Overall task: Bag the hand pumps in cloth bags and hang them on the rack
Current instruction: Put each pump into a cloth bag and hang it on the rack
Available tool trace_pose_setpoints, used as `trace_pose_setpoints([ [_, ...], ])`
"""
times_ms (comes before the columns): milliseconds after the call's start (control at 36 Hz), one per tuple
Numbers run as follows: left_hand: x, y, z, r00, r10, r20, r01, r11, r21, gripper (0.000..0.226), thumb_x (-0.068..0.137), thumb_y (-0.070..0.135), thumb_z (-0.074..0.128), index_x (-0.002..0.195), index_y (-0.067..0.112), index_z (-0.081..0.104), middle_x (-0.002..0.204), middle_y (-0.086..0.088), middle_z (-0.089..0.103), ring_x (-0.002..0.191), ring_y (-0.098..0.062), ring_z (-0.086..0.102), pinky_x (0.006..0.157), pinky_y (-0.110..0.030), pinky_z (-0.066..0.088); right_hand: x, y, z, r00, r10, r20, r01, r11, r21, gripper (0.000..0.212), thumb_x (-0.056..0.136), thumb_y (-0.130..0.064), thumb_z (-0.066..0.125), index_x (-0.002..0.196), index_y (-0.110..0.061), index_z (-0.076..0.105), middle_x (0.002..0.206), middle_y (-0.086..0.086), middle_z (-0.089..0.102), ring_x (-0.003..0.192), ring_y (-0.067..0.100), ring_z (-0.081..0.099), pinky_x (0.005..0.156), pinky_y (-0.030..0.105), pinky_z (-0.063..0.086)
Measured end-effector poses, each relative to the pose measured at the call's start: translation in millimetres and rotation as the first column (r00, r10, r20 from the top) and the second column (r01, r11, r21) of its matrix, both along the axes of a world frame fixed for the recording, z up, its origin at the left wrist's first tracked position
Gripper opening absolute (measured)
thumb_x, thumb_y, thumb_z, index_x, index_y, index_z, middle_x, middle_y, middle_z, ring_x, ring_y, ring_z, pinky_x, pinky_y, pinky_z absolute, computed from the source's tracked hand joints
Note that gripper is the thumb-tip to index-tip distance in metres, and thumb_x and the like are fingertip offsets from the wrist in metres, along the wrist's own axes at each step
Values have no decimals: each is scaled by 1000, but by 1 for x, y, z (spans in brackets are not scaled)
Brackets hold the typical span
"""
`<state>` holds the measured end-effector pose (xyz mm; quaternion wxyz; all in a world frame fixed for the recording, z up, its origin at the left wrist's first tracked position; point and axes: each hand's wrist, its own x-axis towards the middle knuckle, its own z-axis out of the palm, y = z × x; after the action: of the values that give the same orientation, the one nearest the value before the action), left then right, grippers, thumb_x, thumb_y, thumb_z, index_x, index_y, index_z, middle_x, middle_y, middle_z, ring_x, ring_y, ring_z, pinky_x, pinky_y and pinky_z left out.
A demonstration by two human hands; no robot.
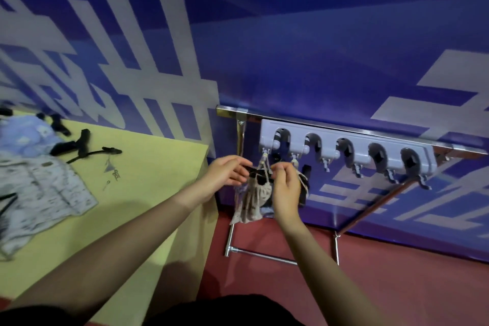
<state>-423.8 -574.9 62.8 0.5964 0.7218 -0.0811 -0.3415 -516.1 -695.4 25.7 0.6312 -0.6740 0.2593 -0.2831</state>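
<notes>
A grey plastic rack [352,152] with several clips and hooks is fixed to a metal stand by the blue wall. From its leftmost hook hangs a beige cloth bag [251,202] with a black hand pump sticking out of its top. My left hand [227,172] pinches the pump's black end at the bag's mouth. My right hand [287,185] grips the bag's drawstring just under the hooks. A second bagged pump [304,188] hangs behind my right hand, mostly hidden. Loose black hand pumps [83,141] lie on the yellow table.
The yellow table [148,193] stands to the left with patterned cloth bags [39,188] and a blue one [26,135] on it. The stand's metal legs [370,209] reach down to the red floor. Hooks to the right on the rack carry nothing.
</notes>
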Motion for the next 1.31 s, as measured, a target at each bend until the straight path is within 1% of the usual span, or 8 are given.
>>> trace_pose_setpoints([
  [167,25,110,0,987,156,34,-156,988,-12,30,100,13,39,86,6,65,67,-4,59,55,-11,57,63,-22,48,40,89,16,969,236,-69,-208,937,282,32,99,-10,43,70,-15,58,50,-11,48,47,4,40,46,16,31],
  [278,47,199,-8,957,289,42,-290,956,38,31,100,17,40,86,7,66,69,-4,58,60,-15,56,61,-20,49,67,161,15,912,394,-114,-358,901,245,34,98,-9,44,68,-15,57,54,-6,46,47,4,40,47,17,32],
  [417,72,301,-22,910,414,-28,-409,905,118,26,97,15,46,83,5,66,68,-7,57,56,-17,53,61,-25,46,94,253,0,861,448,-241,-399,888,228,33,94,-7,45,65,-16,58,54,-5,48,49,8,42,46,16,33],
  [667,109,442,-42,899,419,-127,-364,876,316,26,97,12,50,78,5,66,67,-9,58,56,-21,54,53,-27,44,126,376,-10,765,515,-387,-432,856,285,29,91,-9,45,67,-14,60,59,0,51,52,12,43,47,22,32],
  [778,119,476,-44,890,440,-119,-375,856,356,20,94,11,55,78,7,67,69,-9,59,57,-21,55,53,-27,44,130,402,-7,739,529,-417,-441,848,294,28,91,-10,45,68,-15,60,60,-1,51,54,13,44,49,23,32],
  [944,133,526,-23,785,619,31,-613,768,185,20,98,10,48,91,5,66,73,-8,59,63,-18,56,57,-23,50,153,423,5,725,571,-387,-419,810,410,22,92,-13,46,75,-11,61,60,1,52,52,14,44,51,25,33],
  [1056,132,557,-24,814,580,18,-565,784,258,13,92,19,59,99,10,66,82,-7,62,74,-23,59,78,-36,51,163,429,5,691,604,-397,-460,791,403,21,92,-13,46,76,-11,60,61,2,52,52,15,44,51,25,34],
  [1306,145,589,-56,852,520,-66,-452,793,408,28,96,31,55,111,8,60,92,-8,61,79,-22,59,68,-30,50,157,438,-32,615,598,-514,-414,800,434,19,92,-12,47,80,-10,62,62,2,51,51,14,42,48,22,34],
])
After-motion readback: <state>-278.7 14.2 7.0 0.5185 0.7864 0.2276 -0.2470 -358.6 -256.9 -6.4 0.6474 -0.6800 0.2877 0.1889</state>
